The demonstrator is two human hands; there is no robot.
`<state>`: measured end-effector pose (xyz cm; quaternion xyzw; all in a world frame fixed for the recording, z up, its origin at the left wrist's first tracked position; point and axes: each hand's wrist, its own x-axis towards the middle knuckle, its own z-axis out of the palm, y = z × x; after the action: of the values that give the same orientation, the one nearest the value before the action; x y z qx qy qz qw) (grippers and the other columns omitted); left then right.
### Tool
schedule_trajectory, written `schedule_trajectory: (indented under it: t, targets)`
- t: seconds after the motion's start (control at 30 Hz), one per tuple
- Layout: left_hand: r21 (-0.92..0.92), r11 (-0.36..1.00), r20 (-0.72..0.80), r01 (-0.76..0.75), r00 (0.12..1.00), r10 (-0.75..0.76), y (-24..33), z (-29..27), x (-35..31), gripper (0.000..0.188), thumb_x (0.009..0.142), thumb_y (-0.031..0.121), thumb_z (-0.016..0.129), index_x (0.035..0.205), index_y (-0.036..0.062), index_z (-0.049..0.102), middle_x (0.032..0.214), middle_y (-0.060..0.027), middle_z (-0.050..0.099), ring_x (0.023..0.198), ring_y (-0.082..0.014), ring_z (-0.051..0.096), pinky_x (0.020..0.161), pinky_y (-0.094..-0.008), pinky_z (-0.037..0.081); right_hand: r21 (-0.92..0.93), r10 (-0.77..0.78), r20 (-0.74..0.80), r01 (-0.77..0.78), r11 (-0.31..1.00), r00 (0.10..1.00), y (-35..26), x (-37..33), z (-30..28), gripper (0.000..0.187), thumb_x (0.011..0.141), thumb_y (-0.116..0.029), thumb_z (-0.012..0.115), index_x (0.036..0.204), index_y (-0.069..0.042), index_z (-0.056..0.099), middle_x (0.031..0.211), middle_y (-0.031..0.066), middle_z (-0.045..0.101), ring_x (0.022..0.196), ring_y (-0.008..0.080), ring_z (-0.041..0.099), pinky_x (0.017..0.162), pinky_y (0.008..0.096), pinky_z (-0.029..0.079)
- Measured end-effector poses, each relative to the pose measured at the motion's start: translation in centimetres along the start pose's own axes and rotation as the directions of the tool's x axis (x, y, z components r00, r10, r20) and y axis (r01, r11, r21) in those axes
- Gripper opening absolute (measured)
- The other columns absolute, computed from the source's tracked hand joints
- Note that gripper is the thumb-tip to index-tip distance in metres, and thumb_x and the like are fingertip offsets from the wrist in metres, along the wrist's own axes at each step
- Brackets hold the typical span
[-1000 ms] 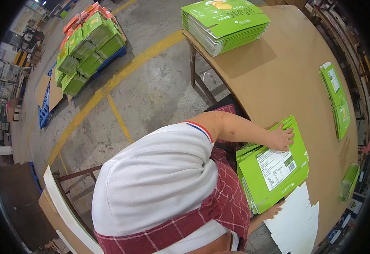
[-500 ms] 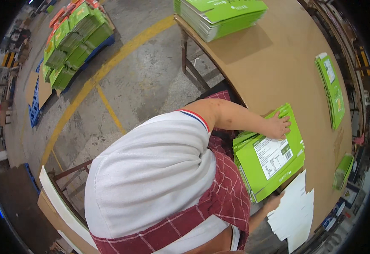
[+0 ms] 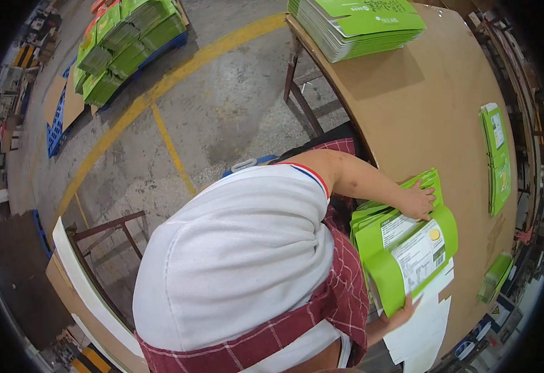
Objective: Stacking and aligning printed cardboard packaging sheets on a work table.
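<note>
A stack of flat green printed cartons [image 3: 371,233] lies at the table's near edge. My left hand [image 3: 419,200] rests on its far part with fingers spread, pressing down. Over the stack's near side a single green carton sheet [image 3: 418,258] bows upward, its label panel facing up. My right hand [image 3: 401,315] pinches the near corner of this bowed sheet. Beside that hand, flat pieces with white faces up [image 3: 422,329] overlap on the table; the right palm is partly hidden.
A tall pile of green cartons [image 3: 359,31] stands at the table's far end. More green packs [image 3: 497,158] lie along the right edge, with a smaller one [image 3: 496,276] nearer. Left on the floor, a blue pallet [image 3: 57,127] bears stacked green cartons. A metal frame [image 3: 113,227] stands behind me.
My right hand has come up from below the stack's near edge and now holds a bowed carton sheet. My left hand stays on the stack. The whole view has shifted slightly.
</note>
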<state>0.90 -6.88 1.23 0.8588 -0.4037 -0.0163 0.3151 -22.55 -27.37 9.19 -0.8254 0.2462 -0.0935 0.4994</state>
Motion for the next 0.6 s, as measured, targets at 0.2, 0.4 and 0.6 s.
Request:
schedule_trajectory:
  t: [0.2, 0.4, 0.6]
  targets:
    - [-0.724, 0.620, 0.114, 0.304, 0.938, -0.328, 2.0, -3.9, -0.3, 0.065, 0.080, 0.052, 0.043, 0.127, 0.0071, 0.034, 0.136, -0.0166, 0.024, 0.128, -0.0360, 0.015, 0.097, -0.0612, 0.010, 0.403, 0.268, 0.169, -0.314, 0.859, 0.949, -4.1, -1.3, 7.5, 0.055, 0.076, 0.002, 0.049, 0.128, 0.001, 0.029, 0.120, 0.0155, 0.042, 0.099, 0.0251, 0.048, 0.082, 0.0329, 0.042]
    - [-0.071, 0.994, -0.001, 0.077, 0.997, -0.077, 1.1, -1.1, -1.3, 0.073, 0.076, 0.058, 0.041, 0.130, 0.0091, 0.031, 0.137, -0.0172, 0.020, 0.129, -0.0329, 0.014, 0.095, -0.0639, 0.008, 0.403, 0.161, 0.251, -0.254, 0.879, 0.954, -5.8, -3.1, 5.5, 0.045, 0.083, -0.009, 0.048, 0.125, -0.001, 0.033, 0.112, 0.0159, 0.048, 0.092, 0.0194, 0.052, 0.074, 0.0306, 0.046]
    - [-0.017, 0.990, 0.034, 0.142, 0.989, -0.141, 0.8, -1.3, -1.3, 0.070, 0.075, 0.057, 0.043, 0.129, 0.0141, 0.035, 0.135, -0.0115, 0.031, 0.126, -0.0276, 0.024, 0.092, -0.0666, 0.007, 0.152, 0.127, -0.464, -0.063, 0.986, 0.877, 7.5, 1.3, -5.2, 0.039, 0.088, -0.026, 0.037, 0.117, -0.001, 0.045, 0.098, 0.0147, 0.058, 0.081, 0.0185, 0.057, 0.069, 0.0281, 0.047]
